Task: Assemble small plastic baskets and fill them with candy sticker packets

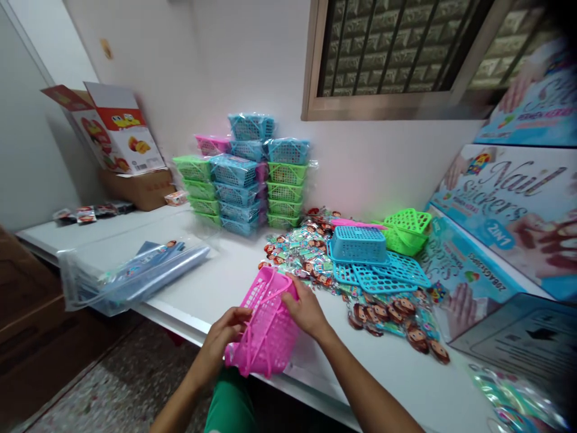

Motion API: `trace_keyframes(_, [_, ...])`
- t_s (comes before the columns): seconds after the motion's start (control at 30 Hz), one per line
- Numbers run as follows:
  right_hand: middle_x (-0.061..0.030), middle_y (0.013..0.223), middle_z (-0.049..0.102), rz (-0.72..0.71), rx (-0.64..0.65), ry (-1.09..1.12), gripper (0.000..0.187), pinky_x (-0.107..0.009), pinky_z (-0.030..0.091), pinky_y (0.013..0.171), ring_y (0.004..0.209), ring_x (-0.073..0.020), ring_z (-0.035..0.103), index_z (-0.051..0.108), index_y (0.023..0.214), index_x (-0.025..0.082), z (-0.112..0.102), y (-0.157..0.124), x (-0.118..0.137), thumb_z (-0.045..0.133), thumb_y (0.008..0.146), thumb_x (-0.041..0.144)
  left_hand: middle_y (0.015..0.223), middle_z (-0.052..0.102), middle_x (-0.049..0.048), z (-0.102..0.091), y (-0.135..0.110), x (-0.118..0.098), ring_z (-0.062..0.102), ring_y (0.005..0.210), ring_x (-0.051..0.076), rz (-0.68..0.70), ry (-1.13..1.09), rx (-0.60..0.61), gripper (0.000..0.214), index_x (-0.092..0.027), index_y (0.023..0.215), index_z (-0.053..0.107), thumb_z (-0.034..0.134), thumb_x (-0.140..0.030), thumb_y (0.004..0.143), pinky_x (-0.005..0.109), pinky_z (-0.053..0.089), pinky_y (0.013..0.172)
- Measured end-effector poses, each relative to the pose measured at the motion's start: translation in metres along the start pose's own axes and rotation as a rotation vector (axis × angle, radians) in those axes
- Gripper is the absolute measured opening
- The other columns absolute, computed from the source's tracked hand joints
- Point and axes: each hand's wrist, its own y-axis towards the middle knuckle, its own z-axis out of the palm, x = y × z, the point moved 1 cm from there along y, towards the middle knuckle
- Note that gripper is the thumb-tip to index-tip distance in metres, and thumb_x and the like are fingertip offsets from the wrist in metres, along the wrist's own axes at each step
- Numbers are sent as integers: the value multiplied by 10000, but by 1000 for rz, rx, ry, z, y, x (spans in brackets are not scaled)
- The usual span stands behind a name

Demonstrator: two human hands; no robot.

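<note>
A pink plastic basket point(274, 337) with perforated walls and crossing handle strips is tilted at the table's front edge. My left hand point(228, 331) grips its left side with curled fingers. On the far right side, my right hand point(304, 304) has its thumb over the rim, the other fingers hidden behind the wall. Just beyond lies a heap of small packets with cartoon-girl pictures point(311, 264). On the heap rest an upturned blue basket point(358, 243), flat blue perforated pieces point(392, 273) and a green basket point(408, 231).
Wrapped blue, green and pink baskets point(237, 177) are stacked against the wall. A clear plastic bag with blue sheets point(148, 270) overhangs the table's left edge. Nail sticker boxes point(509, 198) stand on the right; an open carton point(119, 132) sits at the back left.
</note>
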Motion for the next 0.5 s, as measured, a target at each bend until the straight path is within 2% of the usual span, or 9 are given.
trace_keyframes(0.07, [-73,1258,568,-44,18,-44,526,-438,331,1014,1151,-275,493,500,1313,244,6,-5,8,550,793,303,1133,589,98,1,8,-4,600,952,206,-5,82,-22,401,-195,1220,460,434,-383,866,340,497,779])
trace_keyframes(0.17, [-76,1271,558,-95,63,-61,599,-468,305,1030,1179,-304,461,479,1335,252,11,-8,17,608,759,352,1259,538,118,8,21,-13,578,1056,237,175,400,-133,598,-226,1343,355,558,-400,808,392,480,869])
trace_keyframes(0.2, [-80,1279,551,-87,71,-50,638,-481,296,1035,1194,-316,446,462,1349,250,12,-7,18,627,745,371,1253,550,116,11,25,-16,582,1059,239,249,481,-139,596,-229,1348,364,562,-389,809,396,474,886])
trace_keyframes(0.27, [-87,1294,538,-50,81,-11,707,-494,292,1038,1219,-330,424,432,1372,242,9,-5,17,656,720,399,1210,593,100,16,31,-20,601,1038,226,358,562,-65,536,-238,1353,385,515,-359,847,378,472,898])
trace_keyframes(0.33, [-85,1279,549,-39,92,19,690,-479,314,1029,1206,-323,439,471,1342,238,5,-3,14,675,702,395,1157,630,76,17,35,-24,627,981,204,391,561,60,525,-257,1385,353,469,-329,878,341,485,869])
trace_keyframes(0.4, [-76,1224,584,-70,107,21,591,-448,355,999,1146,-295,488,547,1269,236,-1,-2,12,672,706,363,1117,644,51,14,37,-27,639,923,185,374,508,139,541,-274,1407,324,459,-320,884,314,494,842])
trace_keyframes(0.43, [-70,1187,604,-79,110,19,533,-434,374,981,1106,-279,513,577,1231,234,-3,-3,11,659,715,340,1079,649,40,11,39,-30,642,874,175,348,458,128,547,-278,1408,324,463,-329,882,304,504,812])
trace_keyframes(0.5, [-55,1134,630,-51,83,33,465,-412,403,948,1050,-255,545,601,1194,234,-5,-5,8,625,732,291,955,648,18,-1,42,-35,632,728,154,259,329,-35,578,-275,1411,322,488,-372,865,286,527,700])
